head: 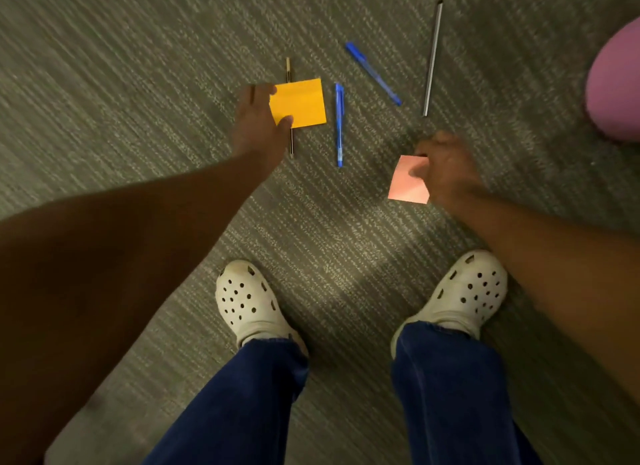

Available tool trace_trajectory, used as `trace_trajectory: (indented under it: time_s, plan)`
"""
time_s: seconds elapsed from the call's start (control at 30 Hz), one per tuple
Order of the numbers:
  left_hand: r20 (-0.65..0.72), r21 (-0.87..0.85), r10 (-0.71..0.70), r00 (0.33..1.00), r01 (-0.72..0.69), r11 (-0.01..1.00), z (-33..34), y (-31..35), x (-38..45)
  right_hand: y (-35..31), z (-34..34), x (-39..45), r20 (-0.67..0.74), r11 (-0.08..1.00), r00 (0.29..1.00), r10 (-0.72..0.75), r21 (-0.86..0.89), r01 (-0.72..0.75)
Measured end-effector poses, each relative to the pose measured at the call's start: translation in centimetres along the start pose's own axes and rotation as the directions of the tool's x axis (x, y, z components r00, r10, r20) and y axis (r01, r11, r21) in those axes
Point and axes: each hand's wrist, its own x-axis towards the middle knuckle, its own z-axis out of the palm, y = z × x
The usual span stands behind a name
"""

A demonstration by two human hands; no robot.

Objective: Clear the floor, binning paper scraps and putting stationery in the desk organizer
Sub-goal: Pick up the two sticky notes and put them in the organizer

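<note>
My left hand (258,121) pinches the left edge of an orange paper square (300,103) between thumb and fingers. A thin dark pen (289,83) lies on the carpet under that square, partly hidden by it. My right hand (446,168), slightly blurred, pinches a pink paper square (406,184) at its upper right corner. Two blue pens lie on the carpet between my hands: one upright (339,125), the other slanted (373,73) further back. A long grey pen (432,57) lies to their right.
Grey striped carpet (138,83) covers the floor. My feet in white clogs (247,301) (464,293) stand below the hands. A rounded pink object (616,83) sits at the right edge. No bin or desk organizer is in view.
</note>
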Motion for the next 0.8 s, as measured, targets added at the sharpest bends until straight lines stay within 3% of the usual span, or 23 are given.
trace_trajectory:
  time_s: [0.2, 0.27, 0.37, 0.43, 0.53, 0.67, 0.73, 0.8]
  plan:
    - [0.113, 0.118, -0.114, 0.987, 0.101, 0.988, 0.1, 1.0, 5.2, -3.9, -1.0, -2.5, -0.145, 0.891, 0.989, -0.004, 0.449, 0.069]
    - [0.121, 0.098, -0.131, 0.984, 0.119, 0.988, 0.0, 0.9, 6.1, -5.5, -0.9, -3.2, -0.107, 0.769, 0.993, 0.045, 0.639, 0.034]
    - [0.134, -0.039, -0.215, 0.967, 0.222, 0.974, -0.7, 0.5, 6.3, -8.2, -0.6, -3.8, 0.008, 0.462, 0.992, 0.125, 0.885, -0.065]
    - [0.128, -0.126, -0.280, 0.951, 0.296, 0.947, -1.9, 0.8, 4.9, -9.8, -1.1, -4.3, 0.056, 0.302, 0.974, 0.218, 0.945, -0.122]
    - [0.144, -0.295, -0.323, 0.935, 0.353, 0.888, -5.1, 3.2, 0.4, -12.4, -3.1, -6.5, 0.086, 0.145, 0.932, 0.351, 0.979, -0.145]
    - [0.309, -0.628, -0.260, 0.915, 0.402, 0.667, -11.6, 10.6, -7.6, -16.0, -8.7, -12.2, 0.128, -0.069, 0.914, 0.384, 0.992, -0.110]
    - [0.360, -0.710, -0.149, 0.921, 0.374, 0.597, -15.6, 15.6, -10.7, -17.7, -13.2, -15.9, 0.095, -0.118, 0.919, 0.382, 0.992, -0.053]
    - [0.380, -0.753, -0.028, 0.924, 0.327, 0.571, -20.2, 21.0, -13.2, -19.1, -18.6, -20.0, 0.020, -0.053, 0.919, 0.395, 0.999, 0.001]
